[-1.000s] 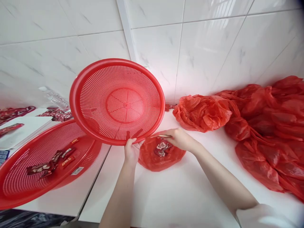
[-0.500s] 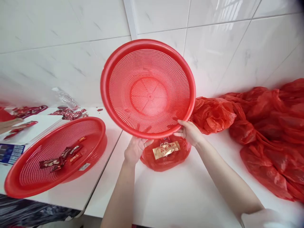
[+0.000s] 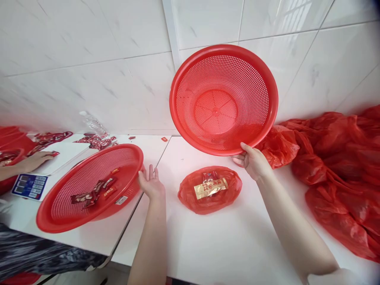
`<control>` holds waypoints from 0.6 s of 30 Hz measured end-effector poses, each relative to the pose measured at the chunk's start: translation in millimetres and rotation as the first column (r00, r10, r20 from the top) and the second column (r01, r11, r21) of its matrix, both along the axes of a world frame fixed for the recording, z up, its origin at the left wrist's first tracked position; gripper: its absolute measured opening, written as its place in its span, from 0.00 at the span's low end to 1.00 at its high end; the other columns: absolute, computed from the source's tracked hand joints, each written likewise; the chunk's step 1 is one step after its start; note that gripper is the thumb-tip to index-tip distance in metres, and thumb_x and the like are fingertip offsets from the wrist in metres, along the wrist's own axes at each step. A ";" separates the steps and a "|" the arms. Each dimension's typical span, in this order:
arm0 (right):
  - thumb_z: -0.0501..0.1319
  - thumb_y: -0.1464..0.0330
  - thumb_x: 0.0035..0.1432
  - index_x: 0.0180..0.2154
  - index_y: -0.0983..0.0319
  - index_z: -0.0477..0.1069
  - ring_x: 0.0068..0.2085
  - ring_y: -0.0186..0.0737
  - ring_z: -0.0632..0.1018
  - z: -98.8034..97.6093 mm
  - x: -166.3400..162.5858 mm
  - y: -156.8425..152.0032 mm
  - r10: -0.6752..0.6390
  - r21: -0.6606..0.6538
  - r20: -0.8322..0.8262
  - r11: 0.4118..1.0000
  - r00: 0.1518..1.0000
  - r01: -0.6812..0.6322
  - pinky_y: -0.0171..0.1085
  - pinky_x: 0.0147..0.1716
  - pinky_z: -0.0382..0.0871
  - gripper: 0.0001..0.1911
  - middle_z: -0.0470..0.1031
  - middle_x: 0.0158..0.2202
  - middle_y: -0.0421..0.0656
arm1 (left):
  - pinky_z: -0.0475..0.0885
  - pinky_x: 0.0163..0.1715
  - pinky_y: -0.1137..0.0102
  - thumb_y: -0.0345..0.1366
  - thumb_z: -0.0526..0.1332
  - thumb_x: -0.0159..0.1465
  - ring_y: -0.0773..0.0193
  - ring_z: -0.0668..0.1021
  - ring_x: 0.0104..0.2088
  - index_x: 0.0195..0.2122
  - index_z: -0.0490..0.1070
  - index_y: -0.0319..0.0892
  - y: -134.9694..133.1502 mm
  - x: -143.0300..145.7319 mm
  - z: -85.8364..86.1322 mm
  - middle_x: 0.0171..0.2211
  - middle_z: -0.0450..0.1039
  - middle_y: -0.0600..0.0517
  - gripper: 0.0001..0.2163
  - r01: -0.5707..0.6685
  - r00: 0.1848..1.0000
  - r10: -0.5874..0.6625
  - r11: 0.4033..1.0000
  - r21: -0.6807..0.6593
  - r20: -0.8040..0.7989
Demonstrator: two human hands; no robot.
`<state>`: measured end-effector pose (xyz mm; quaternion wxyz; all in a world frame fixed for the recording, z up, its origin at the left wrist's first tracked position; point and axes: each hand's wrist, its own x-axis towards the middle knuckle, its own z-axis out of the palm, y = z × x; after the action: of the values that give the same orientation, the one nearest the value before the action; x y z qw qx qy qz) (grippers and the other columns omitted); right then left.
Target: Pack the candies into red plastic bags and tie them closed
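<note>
My right hand (image 3: 254, 161) grips the lower rim of a round red plastic mesh basket (image 3: 216, 109), thumb inside and fingers beneath. The basket is tipped up toward me, its inside bare, against the tiled wall. At the right rim of a second red mesh basket (image 3: 89, 190) is my left hand (image 3: 152, 185), fingers spread and thumb by the edge; I cannot tell whether it touches. That basket tilts and holds several dark red wrapped packets (image 3: 92, 194). Between my arms an opened red plastic bag (image 3: 204, 206) lies on the table with a gold packet (image 3: 210, 188) and a red packet (image 3: 210, 175) in it.
Crumpled red plastic bags (image 3: 335, 170) are heaped on the right. At the left, another person's hand (image 3: 38, 160) rests by a white scale with a blue panel (image 3: 29, 186). A clear bottle (image 3: 94, 124) and wrapped packets lie along the wall. A seam divides the tables.
My left hand has let go of the raised basket and moved left to the other basket. The raised basket, now in my right hand alone, has shifted right, uncovering the bag.
</note>
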<state>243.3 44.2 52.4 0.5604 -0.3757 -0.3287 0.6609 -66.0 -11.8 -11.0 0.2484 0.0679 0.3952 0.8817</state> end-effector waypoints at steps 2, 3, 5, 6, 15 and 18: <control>0.56 0.70 0.62 0.37 0.64 0.72 0.25 0.33 0.79 2.1 0.5 -0.5 -0.008 -0.014 0.003 1.000 1.000 0.008 0.29 0.24 0.78 0.06 0.80 0.31 0.44 | 0.70 0.52 0.61 0.47 0.59 0.62 0.56 0.71 0.57 0.46 0.65 0.47 1.3 6.1 -1.5 0.60 0.59 0.45 0.15 0.024 0.999 -0.023 1.000 0.012 -0.028; 0.56 0.70 0.62 0.37 0.64 0.72 0.24 0.33 0.79 3.1 0.6 -1.0 -0.007 -0.016 0.006 1.000 1.000 0.007 0.29 0.24 0.78 0.06 0.80 0.31 0.44 | 0.69 0.53 0.60 0.48 0.59 0.62 0.56 0.70 0.59 0.46 0.66 0.47 1.7 10.7 -2.4 0.60 0.60 0.44 0.15 0.046 0.998 -0.045 0.999 0.013 -0.047; 0.57 0.70 0.62 0.37 0.64 0.71 0.24 0.33 0.79 4.5 0.5 -2.4 -0.001 -0.008 0.015 1.000 1.000 0.001 0.29 0.24 0.78 0.06 0.80 0.31 0.44 | 0.67 0.55 0.58 0.48 0.60 0.61 0.57 0.67 0.61 0.46 0.67 0.48 1.7 22.2 -4.4 0.60 0.62 0.45 0.15 0.098 0.991 -0.097 0.995 0.007 -0.087; 0.57 0.70 0.62 0.37 0.64 0.71 0.25 0.34 0.79 5.0 0.4 -3.3 0.005 -0.001 0.018 1.000 1.000 -0.005 0.30 0.24 0.78 0.06 0.80 0.31 0.44 | 0.66 0.55 0.58 0.46 0.60 0.61 0.57 0.66 0.61 0.46 0.67 0.48 1.3 28.5 -5.2 0.59 0.63 0.45 0.14 0.133 0.985 -0.132 0.991 0.006 -0.108; 0.55 0.71 0.63 0.40 0.67 0.72 0.28 0.36 0.81 10.7 -4.9 -16.3 0.169 0.010 0.059 0.985 0.984 -0.170 0.30 0.24 0.78 0.09 0.81 0.35 0.48 | 0.62 0.57 0.56 0.40 0.62 0.59 0.57 0.72 0.56 0.44 0.69 0.49 -1.4 64.0 -16.2 0.52 0.73 0.49 0.12 0.602 0.787 -0.594 0.798 0.002 -0.166; 0.56 0.70 0.62 0.39 0.68 0.72 0.27 0.37 0.81 15.1 -10.5 -25.6 0.264 -0.007 0.087 0.964 0.961 -0.265 0.31 0.24 0.78 0.09 0.81 0.35 0.50 | 0.66 0.54 0.56 0.44 0.61 0.60 0.55 0.74 0.53 0.45 0.71 0.46 -1.3 68.6 -19.6 0.50 0.74 0.48 0.14 0.692 0.694 -0.690 0.718 -0.071 -0.204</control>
<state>232.9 18.6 67.5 0.4532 -0.3554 -0.4015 0.7121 2.6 -13.1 -30.6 0.5165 0.3080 0.3604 0.7131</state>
